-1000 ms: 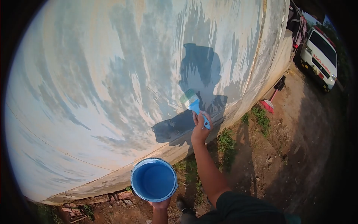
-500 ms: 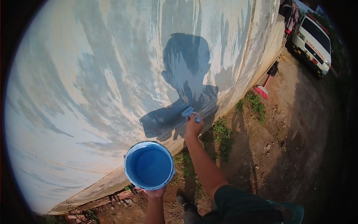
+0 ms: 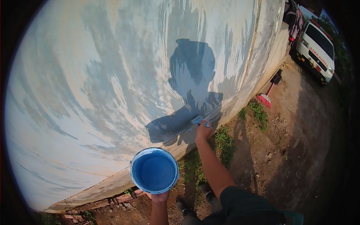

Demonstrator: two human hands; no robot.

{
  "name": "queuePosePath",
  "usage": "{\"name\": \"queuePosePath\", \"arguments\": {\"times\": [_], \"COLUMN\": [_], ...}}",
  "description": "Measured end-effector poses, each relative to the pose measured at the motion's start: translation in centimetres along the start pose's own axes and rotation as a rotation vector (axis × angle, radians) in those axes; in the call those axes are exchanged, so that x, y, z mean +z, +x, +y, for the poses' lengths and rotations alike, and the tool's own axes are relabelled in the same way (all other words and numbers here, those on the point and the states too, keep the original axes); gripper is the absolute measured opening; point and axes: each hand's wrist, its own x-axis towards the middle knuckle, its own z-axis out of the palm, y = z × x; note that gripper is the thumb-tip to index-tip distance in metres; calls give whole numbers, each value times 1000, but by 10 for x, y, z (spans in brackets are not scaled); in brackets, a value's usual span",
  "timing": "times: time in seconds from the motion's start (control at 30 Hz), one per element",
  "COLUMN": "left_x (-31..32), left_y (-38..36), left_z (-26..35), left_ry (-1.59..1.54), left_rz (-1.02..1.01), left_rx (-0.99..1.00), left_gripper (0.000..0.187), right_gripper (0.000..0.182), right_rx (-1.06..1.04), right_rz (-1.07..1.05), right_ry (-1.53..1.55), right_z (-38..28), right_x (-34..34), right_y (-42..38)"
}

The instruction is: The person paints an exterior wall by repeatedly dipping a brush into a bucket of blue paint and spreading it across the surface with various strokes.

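Note:
My right hand is closed round the handle of a blue paintbrush, whose bristles are against the lower part of the wall. The wall carries uneven streaks of blue-grey paint over a pale surface, and my shadow falls across it. From below, my left hand supports a bucket of blue paint with a paint-smeared rim; most of its fingers are hidden under the bucket. The bucket hangs in front of the wall's base, lower left of the brush.
Green weeds grow along the foot of the wall on bare dirt ground. A red broom leans farther along the wall. A white ambulance stands at the upper right. Broken bricks lie at the lower left.
The brush in my right hand has shifted a little right and down in view, its handle now turned more sideways. The bucket and the whole scene have also shifted slightly with my head.

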Motion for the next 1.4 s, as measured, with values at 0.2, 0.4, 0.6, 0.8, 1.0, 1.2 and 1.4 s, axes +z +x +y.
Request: {"name": "queuePosePath", "arguments": {"times": [0.2, 0.4, 0.6, 0.8, 1.0, 1.2, 1.4], "left_x": [5, -15, 15, 12, 16, 30, 41], "left_y": [2, 13, 7, 10, 8, 2, -10], "left_z": [-7, -10, -25, -22, -14, -7, -25], "left_ry": [-201, -188, -63, -70, -22, 10, -8], "left_rz": [64, 107, 31, 45, 47, 33, 28], "left_rx": [9, 9, 90, 139, 115, 140, 156], "left_gripper": [63, 69, 62, 64, 67, 69, 72], "right_gripper": [24, 23, 22, 26, 20, 18, 20], "right_rx": [-272, -146, 26, -142, -33, -137, -421], "right_rz": [-338, -155, -46, -291, -74, -188, -674], "right_ry": [346, 143, 175, 377, 71, -134, 360], "right_z": [-101, -42, 3, -49, 29, -58, -158], "right_x": [1, -36, -25, -55, -41, 13, 23], "right_y": [-50, 3, 36, 20, 56, -27, -79]}}
